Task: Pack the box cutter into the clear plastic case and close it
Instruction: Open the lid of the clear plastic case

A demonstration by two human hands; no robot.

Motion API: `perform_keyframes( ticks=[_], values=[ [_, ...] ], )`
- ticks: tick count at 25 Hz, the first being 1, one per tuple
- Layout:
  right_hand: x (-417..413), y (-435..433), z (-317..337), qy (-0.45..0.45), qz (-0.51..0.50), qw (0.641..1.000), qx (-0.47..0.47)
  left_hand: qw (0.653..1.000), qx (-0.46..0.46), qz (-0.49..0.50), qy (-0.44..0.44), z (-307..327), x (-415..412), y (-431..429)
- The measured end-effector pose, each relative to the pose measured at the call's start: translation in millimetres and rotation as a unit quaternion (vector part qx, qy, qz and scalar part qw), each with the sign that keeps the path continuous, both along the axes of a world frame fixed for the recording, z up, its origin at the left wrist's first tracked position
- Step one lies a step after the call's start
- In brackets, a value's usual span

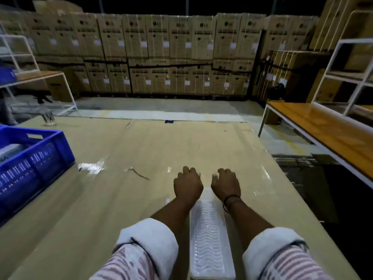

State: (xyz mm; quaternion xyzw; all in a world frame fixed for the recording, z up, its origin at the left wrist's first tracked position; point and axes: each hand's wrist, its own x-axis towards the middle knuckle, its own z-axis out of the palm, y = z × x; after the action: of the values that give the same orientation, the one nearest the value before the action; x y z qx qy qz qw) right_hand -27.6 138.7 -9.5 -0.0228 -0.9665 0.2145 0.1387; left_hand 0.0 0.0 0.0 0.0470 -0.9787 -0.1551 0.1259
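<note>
A long clear plastic case (210,239) with a wavy ribbed surface lies lengthwise on the table between my forearms. Its far end runs in under my hands. My left hand (187,184) and my right hand (226,184) sit side by side over that far end, knuckles up and fingers curled downward. The fingertips are hidden, so I cannot tell whether they grip anything. No box cutter is visible; it may be inside the case or under my hands.
The table (141,150) is covered with cardboard. A blue crate (34,158) stands at its left edge. A crumpled bit of clear plastic (91,167) lies near the crate, and a glass (48,118) stands at the far left. A wooden bench (327,134) is to the right, with stacked cartons behind.
</note>
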Motion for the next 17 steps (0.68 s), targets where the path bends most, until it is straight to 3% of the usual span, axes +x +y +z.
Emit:
perform_keyframes(
  ticks=[4, 6, 11, 17],
  values=[
    [18.4, 2.4, -49.8, -0.083, -0.062, 0.990, -0.099, 0.998, 0.008, 0.012, -0.061, -35.3, 7.0, 8.6],
    [14.9, 0.2, -49.6, -0.078, -0.068, 0.986, -0.131, 1.000, -0.010, 0.005, 0.006, -47.3, 3.4, 6.6],
    [7.8, -2.7, -53.5, -0.063, -0.047, 0.987, -0.139, 0.997, 0.058, 0.059, 0.008, -66.1, 5.3, 6.1],
    [4.4, -2.7, -55.6, -0.044, -0.036, 0.992, -0.110, 0.994, 0.103, 0.037, 0.025, -68.0, 0.8, 3.6]
  ],
)
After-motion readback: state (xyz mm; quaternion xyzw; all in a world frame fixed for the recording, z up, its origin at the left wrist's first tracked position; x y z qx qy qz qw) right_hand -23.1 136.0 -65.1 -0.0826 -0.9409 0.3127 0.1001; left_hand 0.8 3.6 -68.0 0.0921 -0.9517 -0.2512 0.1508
